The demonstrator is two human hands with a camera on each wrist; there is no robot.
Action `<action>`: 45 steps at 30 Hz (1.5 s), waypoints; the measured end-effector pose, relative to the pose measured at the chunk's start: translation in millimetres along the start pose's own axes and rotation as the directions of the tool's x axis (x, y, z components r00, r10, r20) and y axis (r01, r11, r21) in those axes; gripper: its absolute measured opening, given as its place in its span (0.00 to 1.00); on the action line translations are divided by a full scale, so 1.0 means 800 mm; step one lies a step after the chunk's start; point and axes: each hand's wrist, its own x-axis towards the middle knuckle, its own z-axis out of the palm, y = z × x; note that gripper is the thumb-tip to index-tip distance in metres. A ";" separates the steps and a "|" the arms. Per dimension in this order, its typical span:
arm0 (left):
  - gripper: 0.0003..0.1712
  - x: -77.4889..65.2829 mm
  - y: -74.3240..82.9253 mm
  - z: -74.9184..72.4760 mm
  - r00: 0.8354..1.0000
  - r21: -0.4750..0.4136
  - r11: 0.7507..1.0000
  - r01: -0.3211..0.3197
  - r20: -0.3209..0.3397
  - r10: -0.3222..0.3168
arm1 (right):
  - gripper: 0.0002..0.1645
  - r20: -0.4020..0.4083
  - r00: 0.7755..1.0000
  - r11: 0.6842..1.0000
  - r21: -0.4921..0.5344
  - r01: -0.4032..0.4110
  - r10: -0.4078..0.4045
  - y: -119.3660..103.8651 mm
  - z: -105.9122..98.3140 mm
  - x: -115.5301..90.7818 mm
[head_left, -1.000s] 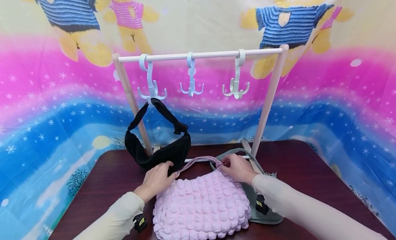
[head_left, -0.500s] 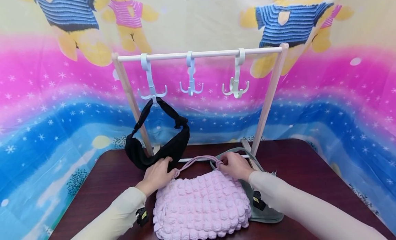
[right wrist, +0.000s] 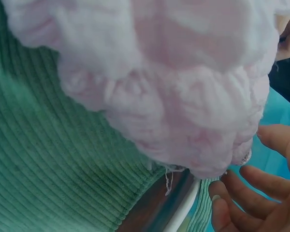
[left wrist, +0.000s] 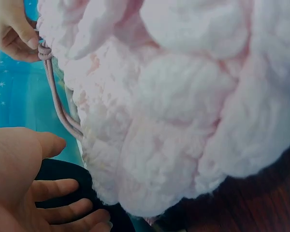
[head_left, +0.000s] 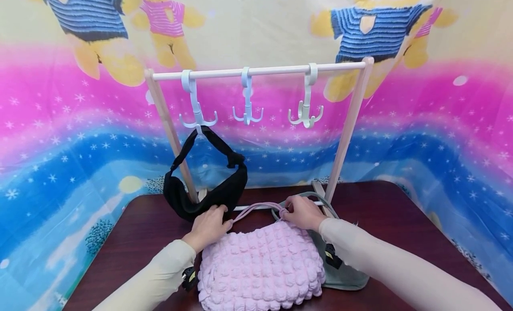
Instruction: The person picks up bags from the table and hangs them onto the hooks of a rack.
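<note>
A pink bubble-textured handbag lies on the table, its strap looping up behind it. My right hand pinches its upper right corner at the strap's knot, thumb and fingers at that edge in the right wrist view. At the upper left corner is my left hand, its fingers loosely spread and thumb apart in the left wrist view. Those fingers overlap the lower part of a black bag, which hangs by its strap from the left hook. A green ribbed bag lies partly under the pink one.
A wooden rack stands at the back of the dark table. Along its bar hang a blue middle hook and a pale green right hook, neither bearing a bag. A patterned cloth closes off the back and sides.
My left hand shifts slightly over the black bag's lower edge, and the black bag with its hook swings a little. My right hand stays at the pink handbag's corner.
</note>
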 end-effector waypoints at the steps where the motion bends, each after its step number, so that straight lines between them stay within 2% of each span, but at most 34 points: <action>1: 0.22 0.000 0.001 0.001 1.000 0.002 1.000 -0.004 0.001 0.004 | 0.17 0.004 1.000 1.000 0.000 -0.001 0.001 0.000 0.001 0.000; 6: 0.20 -0.002 0.005 0.005 1.000 0.003 1.000 -0.021 0.008 0.021 | 0.14 0.037 0.999 1.000 0.026 -0.016 0.015 -0.002 0.006 0.001; 12: 0.19 -0.002 0.008 0.008 1.000 -0.014 1.000 -0.024 0.019 0.025 | 0.12 0.035 0.999 0.999 0.026 -0.028 0.027 -0.003 0.009 0.002; 20: 0.16 0.001 0.008 0.012 0.999 0.003 0.999 -0.038 0.039 0.038 | 0.07 0.026 1.000 1.000 -0.008 0.010 -0.010 -0.002 0.012 0.005; 29: 0.05 0.002 0.010 0.009 0.997 0.012 0.999 -0.050 0.060 0.049 | 0.06 0.036 0.999 1.000 -0.012 0.010 -0.010 -0.004 0.012 0.005; 34: 0.04 0.002 0.008 0.006 0.994 -0.009 0.998 -0.069 0.085 0.069 | 0.06 0.027 1.000 0.999 -0.032 -0.002 0.002 -0.001 0.013 0.005; 39: 0.05 0.001 0.007 0.002 0.992 -0.057 0.996 -0.075 0.093 0.080 | 0.11 0.023 1.000 0.999 -0.034 0.004 -0.003 0.004 0.012 0.003; 45: 0.09 -0.002 0.011 0.000 0.988 -0.084 0.992 -0.089 0.115 0.099 | 0.15 0.063 0.998 0.999 -0.035 0.013 -0.011 0.008 0.008 -0.002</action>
